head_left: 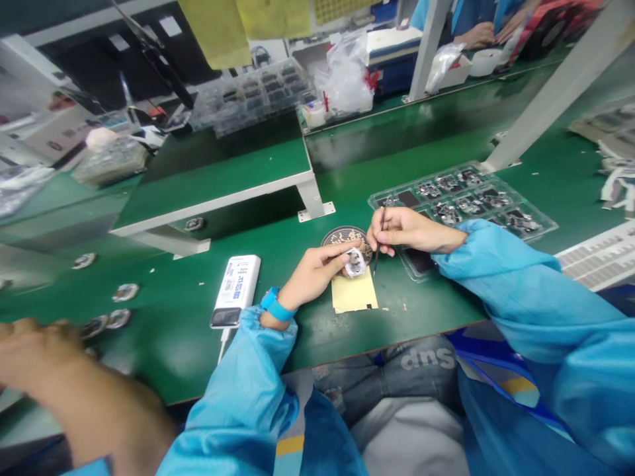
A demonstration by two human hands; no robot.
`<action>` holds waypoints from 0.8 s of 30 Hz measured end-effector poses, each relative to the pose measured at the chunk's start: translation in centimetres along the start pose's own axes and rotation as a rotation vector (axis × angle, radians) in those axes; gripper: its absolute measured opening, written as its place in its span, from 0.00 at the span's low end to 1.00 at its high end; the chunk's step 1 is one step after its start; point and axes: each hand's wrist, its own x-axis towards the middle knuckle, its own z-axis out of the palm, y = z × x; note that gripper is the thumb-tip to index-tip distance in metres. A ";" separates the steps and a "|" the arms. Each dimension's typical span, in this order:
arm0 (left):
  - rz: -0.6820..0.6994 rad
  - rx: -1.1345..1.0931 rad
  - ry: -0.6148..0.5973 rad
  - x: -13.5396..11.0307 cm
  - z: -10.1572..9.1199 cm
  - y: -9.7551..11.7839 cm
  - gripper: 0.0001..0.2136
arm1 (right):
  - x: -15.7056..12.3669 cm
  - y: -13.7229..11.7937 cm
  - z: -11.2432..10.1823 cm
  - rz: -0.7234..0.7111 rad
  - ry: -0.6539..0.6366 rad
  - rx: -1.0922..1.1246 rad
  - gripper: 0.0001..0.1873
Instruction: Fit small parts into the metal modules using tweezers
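Note:
Between the thumb and fingers of my left hand (317,270) is a small round silvery-white part (355,263) with dark bits inside; its exact kind does not show. My right hand (404,230) pinches a pair of thin dark tweezers (379,248), their tips pointing down just right of that part. Behind my hands sits a round dark dish (342,233) of small tan pieces, partly hidden by my fingers. A yellow sticky-note pad (354,294) lies below the held part, with a small black square on its corner.
A clear compartment tray (533,213) of metal-and-black parts lies at right. Left of my hands is a white power bank (235,291) with a cable. Several round parts (126,292) lie farther left, near a co-worker's arm (54,370). A green raised shelf (223,165) stands behind.

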 end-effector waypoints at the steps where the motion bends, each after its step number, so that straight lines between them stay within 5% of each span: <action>1: -0.010 -0.010 0.015 0.1 -0.1 0.0 0.19 | -0.1 -0.4 -0.1 0.011 -0.028 0.013 0.16; 4: -0.040 -0.080 0.113 0.3 -0.3 0.1 0.20 | -0.6 -2.4 -1.2 -0.097 0.127 0.031 0.20; 8: -0.040 -0.220 0.212 0.6 -0.3 0.3 0.29 | -2.7 -4.7 -5.7 -0.336 0.750 -0.271 0.22; 11: -0.054 -0.230 0.243 0.6 0.0 0.2 0.24 | -4.5 -4.2 -9.8 -0.027 1.125 -0.921 0.18; 14: -0.074 -0.221 0.254 0.5 0.3 0.1 0.17 | -5.1 -2.4 -12.2 0.425 1.063 -1.275 0.15; 16: -0.084 -0.222 0.245 0.4 0.5 0.1 0.17 | -4.7 -1.3 -12.6 0.564 0.984 -1.335 0.17; 24: -0.119 -0.134 0.218 0.2 0.9 0.4 0.17 | -2.6 -0.2 -12.6 0.580 0.930 -1.331 0.19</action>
